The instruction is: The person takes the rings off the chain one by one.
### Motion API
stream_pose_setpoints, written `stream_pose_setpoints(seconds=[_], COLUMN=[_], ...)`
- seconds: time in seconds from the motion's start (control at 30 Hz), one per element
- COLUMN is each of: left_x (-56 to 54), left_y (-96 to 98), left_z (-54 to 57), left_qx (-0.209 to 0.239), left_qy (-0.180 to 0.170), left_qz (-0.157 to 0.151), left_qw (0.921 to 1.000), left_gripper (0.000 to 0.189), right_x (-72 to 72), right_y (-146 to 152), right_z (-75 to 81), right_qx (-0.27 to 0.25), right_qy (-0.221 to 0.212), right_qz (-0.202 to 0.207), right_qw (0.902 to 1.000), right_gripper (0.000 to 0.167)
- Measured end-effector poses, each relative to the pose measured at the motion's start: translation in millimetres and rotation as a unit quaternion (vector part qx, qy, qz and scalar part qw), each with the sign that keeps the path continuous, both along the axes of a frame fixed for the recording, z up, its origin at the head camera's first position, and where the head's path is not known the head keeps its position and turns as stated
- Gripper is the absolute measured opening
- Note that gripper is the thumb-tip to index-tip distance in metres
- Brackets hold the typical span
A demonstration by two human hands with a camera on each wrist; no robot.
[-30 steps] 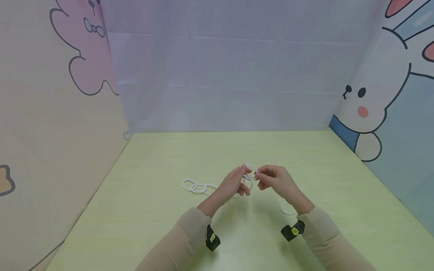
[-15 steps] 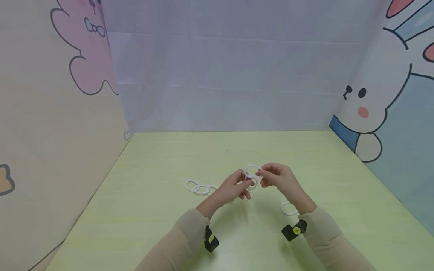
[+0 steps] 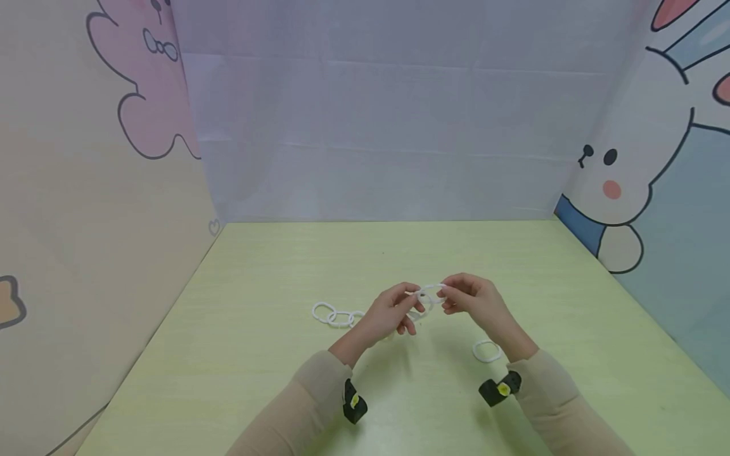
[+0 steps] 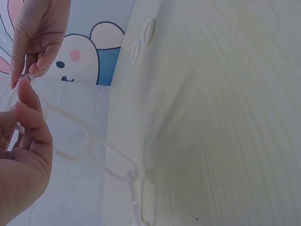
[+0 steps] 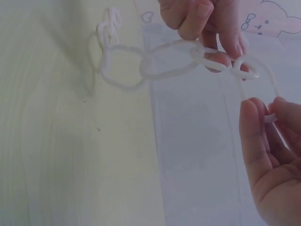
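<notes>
A chain of white oval links point(image 3: 340, 325) is held partly in the air between the two hands, above the pale yellow-green table point(image 3: 285, 266). One link near the raised end of the chain is pinched by the left hand point(image 3: 390, 310), while a white end link point(image 5: 268, 70) is gripped between the thumb and fingers of the right hand point(image 3: 476, 301). In the right wrist view the two held links are seen to overlap — whether the end link is fully closed cannot be told, since part of it is covered by the right fingertips. From the left hand the chain is let slope down to the table, where its far end is laid to the left of the left hand; its middle is hidden in the head view by that hand. Just beside the right wrist a loose link point(image 3: 486, 361) is laid flat on the table, and in the left wrist view two loose links point(image 4: 148, 31) are shown close together. Beige sleeves point(image 3: 550, 396) are worn on both arms, and a small black device is strapped at each wrist. The table is bordered by a pale cloth backdrop point(image 3: 388, 126) and by side walls — a rabbit point(image 3: 633, 133) is pictured on the right one, a pink figure point(image 3: 154, 95) on the left.
</notes>
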State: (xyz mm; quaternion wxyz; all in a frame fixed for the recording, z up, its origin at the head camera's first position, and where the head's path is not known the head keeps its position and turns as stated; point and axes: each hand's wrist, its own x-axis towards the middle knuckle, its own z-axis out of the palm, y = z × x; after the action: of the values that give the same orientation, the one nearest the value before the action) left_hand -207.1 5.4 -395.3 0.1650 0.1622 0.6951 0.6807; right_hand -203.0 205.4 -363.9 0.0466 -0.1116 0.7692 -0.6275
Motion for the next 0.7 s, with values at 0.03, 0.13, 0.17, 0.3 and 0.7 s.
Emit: stream_pose_setpoints(seconds=[0.03, 0.13, 0.17, 0.3, 0.7], left_x=[-0.1, -1.2, -1.5, -2.0, 0.0], left_y=[0.3, 1.3, 1.6, 2.3, 3.8], left_z=[0.0, -0.8, -1.1, -0.9, 3.1], left_qx=[0.000, 0.001, 0.002, 0.002, 0.006], left_qy=[0.001, 0.006, 0.007, 0.006, 0.004], left_qz=[0.002, 0.008, 0.009, 0.010, 0.025], left_qw=[1.0000, 0.9999, 0.9999, 0.9999, 0.9997], left_gripper=[0.024, 0.021, 0.021, 0.020, 0.019], right_x=[0.1, 0.2, 0.4, 1.1, 4.1], right_y=[0.5, 1.7, 2.1, 3.1, 5.9], right_z=[-0.3, -1.5, -1.8, -2.9, -5.1], right_qx=[0.002, 0.009, 0.011, 0.019, 0.036], right_qy=[0.002, 0.003, 0.004, 0.009, 0.026], right_qz=[0.001, 0.002, 0.003, 0.005, 0.025], right_qw=[1.0000, 1.0000, 0.9999, 0.9998, 0.9987], right_gripper=[0.030, 0.028, 0.028, 0.027, 0.024])
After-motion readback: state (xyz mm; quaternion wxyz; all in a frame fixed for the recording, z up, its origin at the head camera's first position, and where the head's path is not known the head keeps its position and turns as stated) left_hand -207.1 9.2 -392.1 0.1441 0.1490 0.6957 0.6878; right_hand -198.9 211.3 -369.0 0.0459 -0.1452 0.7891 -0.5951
